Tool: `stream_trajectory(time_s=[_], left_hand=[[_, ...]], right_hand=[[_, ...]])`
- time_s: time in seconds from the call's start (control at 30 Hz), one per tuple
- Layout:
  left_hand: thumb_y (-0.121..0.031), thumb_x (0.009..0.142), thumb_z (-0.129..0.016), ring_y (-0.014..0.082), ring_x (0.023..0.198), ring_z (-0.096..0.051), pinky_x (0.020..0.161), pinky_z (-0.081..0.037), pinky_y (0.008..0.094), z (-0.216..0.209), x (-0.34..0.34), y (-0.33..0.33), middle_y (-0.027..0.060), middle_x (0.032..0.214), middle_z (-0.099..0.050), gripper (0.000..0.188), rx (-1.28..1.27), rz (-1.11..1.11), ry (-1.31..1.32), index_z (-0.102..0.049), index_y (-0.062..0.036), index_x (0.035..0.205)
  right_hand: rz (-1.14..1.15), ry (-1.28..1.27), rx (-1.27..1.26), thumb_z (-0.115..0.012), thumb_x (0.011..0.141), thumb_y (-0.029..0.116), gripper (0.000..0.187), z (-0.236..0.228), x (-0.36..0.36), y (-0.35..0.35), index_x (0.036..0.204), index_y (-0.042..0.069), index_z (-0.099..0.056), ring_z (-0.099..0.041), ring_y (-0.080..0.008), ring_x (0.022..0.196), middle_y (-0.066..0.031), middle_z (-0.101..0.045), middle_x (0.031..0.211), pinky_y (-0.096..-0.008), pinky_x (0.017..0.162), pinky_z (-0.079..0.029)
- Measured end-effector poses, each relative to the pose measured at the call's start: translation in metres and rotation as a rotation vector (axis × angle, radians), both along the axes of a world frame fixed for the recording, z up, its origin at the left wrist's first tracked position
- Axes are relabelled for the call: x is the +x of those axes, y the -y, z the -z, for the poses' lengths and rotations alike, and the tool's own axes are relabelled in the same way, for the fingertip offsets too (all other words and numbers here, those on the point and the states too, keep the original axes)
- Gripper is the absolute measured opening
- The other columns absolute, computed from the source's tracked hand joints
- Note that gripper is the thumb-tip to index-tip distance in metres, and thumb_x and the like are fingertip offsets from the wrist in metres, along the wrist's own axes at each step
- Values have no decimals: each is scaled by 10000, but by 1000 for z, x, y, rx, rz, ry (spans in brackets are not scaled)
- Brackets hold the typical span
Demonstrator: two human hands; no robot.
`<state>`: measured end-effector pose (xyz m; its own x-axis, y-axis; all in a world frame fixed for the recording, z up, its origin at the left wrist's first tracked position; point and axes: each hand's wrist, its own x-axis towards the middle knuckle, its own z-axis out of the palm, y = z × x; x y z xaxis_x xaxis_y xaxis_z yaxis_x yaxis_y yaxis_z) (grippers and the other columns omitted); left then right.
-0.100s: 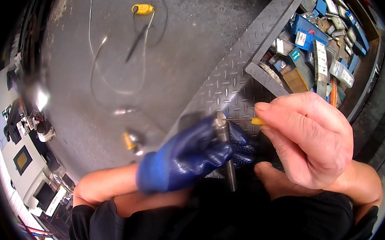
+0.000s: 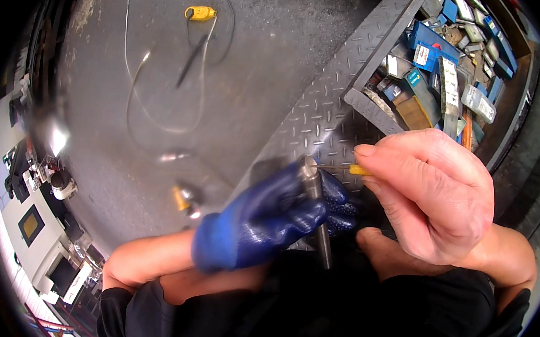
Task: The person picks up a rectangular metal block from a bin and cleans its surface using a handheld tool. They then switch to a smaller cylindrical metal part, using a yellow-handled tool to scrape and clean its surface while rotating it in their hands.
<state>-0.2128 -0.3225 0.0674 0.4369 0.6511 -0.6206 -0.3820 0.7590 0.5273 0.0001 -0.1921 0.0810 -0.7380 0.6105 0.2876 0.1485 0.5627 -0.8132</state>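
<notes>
Head view: barely any change vs 0.1 s ago. Left hand (image 2: 266,221), in a blue glove, remains wrapped round the grey metal rod (image 2: 317,215), which sits near-upright w/ its top end just above the glove fingers. Right hand (image 2: 434,192), bare, keeps pinching the small yellow bit (image 2: 359,170) btwn thumb and forefinger, tip aimed at the rod's top, close beside it but not touching as far as I can tell. Same poses, same gap, so the two hands look to be holding steady, lining the yellow piece up w/ the rod end rather than moving off.

Packages: top-right, an open metal tray (image 2: 374,110) set in the checker-plate table (image 2: 323,119) holds small boxes (image 2: 440,67) packed tight, mostly blue w/ white rectangular labels, a few brown and grey ones mixed in, some flat white-labelled packs on edge toward the tray's far corner.

Beyond the table's left edge, grey floor (image 2: 259,61): a yellow plug (image 2: 200,13) w/ a thin pale cable (image 2: 132,77) looping down, plus a blurred brass-coloured fitting (image 2: 183,199). Machines at far left, too blurred to read.
</notes>
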Motion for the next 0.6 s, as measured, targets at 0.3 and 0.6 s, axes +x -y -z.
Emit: stream_trajectory(time_s=[0.3,0.6], left_hand=[[-71,1061,-590,199,1255,-612,1078,-502,365,-6,4,-1,126,1371,-632,537,-43,3,6,-380,-16,1552],[-95,1039,-642,187,1293,-581,1097,-488,356,-6,5,3,115,1411,-609,599,-2,-23,-30,-367,-18,1566]], right_hand=[[4,25,9,-796,747,-115,344,0,-4,-1,1081,-50,-740,-712,-247,794,-143,-723,910,-304,664,-572],[-7,22,0,-802,749,-111,348,0,-5,-1,1086,-44,-744,-709,-241,791,-143,-722,911,-305,664,-571]])
